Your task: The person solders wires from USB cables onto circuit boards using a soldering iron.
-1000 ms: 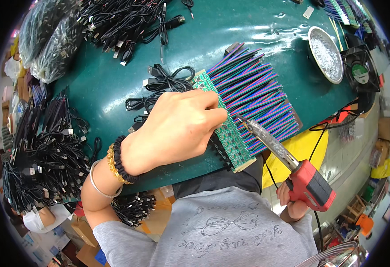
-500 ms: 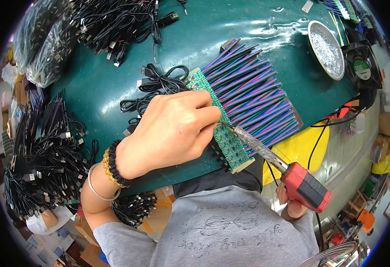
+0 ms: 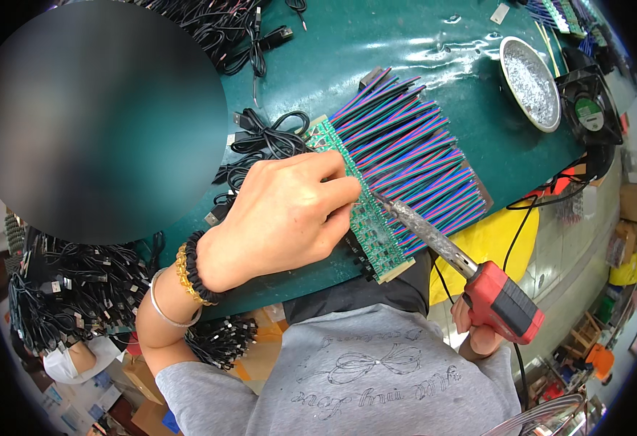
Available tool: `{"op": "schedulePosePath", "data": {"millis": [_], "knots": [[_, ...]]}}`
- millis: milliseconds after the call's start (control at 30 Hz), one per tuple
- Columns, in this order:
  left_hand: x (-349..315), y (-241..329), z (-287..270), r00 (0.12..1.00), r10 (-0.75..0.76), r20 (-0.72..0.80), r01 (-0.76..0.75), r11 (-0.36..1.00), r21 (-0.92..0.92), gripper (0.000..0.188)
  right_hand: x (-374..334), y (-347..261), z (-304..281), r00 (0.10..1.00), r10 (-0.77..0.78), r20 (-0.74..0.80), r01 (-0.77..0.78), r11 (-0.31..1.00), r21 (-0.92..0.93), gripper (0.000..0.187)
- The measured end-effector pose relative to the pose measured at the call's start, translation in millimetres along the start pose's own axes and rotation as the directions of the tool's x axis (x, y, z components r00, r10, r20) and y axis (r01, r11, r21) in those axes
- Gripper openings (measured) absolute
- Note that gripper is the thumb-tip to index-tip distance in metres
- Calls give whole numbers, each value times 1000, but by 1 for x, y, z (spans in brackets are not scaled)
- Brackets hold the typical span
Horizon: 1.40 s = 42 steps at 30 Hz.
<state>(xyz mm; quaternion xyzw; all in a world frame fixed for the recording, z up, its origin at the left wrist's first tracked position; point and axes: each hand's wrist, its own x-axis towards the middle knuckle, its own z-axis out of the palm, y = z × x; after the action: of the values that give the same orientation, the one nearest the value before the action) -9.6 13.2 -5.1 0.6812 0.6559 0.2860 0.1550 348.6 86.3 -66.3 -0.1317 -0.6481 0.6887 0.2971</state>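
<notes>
A panel of green circuit boards (image 3: 376, 231) lies tilted near the table's front edge. Rows of thin multicoloured wires (image 3: 413, 156) fan out from its right side. Over the panel is my left hand (image 3: 282, 214), thumb and fingertips pinched together; what they grip is hidden. My right hand (image 3: 472, 328) is closed around the red and black handle of a soldering iron (image 3: 471, 272). Its metal barrel slants up and left, with the tip close to the panel's wired edge, just right of my left fingertips. Black USB cables (image 3: 271, 134) lie coiled on the panel's left.
On the green table (image 3: 376, 36), a pale bowl of silvery bits (image 3: 529, 83) stands at far right beside a black fan (image 3: 589, 109). Bundles of black cables (image 3: 79, 291) crowd the left. A blurred disc covers the far left. Yellow plastic (image 3: 504, 236) hangs below the right edge.
The soldering iron's tip has shifted slightly right and up, away from my left fingertips. My left hand stays pinched at nearly the same spot. A blurred disc now covers the upper left.
</notes>
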Motion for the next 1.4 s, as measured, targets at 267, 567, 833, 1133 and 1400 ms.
{"op": "schedulePosePath", "data": {"millis": [267,567,833,1133,1400], "knots": [[-3,-1,7,1000,13,-26,-12,1000,25,8,30,-12,24,963,251,-98,-249,968,28,91],[-2,-12,-19,919,153,-363,-12,932,363,18,64,-4,39,967,141,-214,-112,983,142,87],[15,-106,-36,957,159,-244,-30,887,460,21,58,22,39,959,59,-276,64,907,416,47],[57,-67,-54,417,-285,-863,-70,937,-343,15,70,57,32,950,156,-272,-47,929,366,16],[30,2,-22,772,262,-579,-131,957,260,22,92,65,50,851,10,-524,-25,999,-22,19]]}}
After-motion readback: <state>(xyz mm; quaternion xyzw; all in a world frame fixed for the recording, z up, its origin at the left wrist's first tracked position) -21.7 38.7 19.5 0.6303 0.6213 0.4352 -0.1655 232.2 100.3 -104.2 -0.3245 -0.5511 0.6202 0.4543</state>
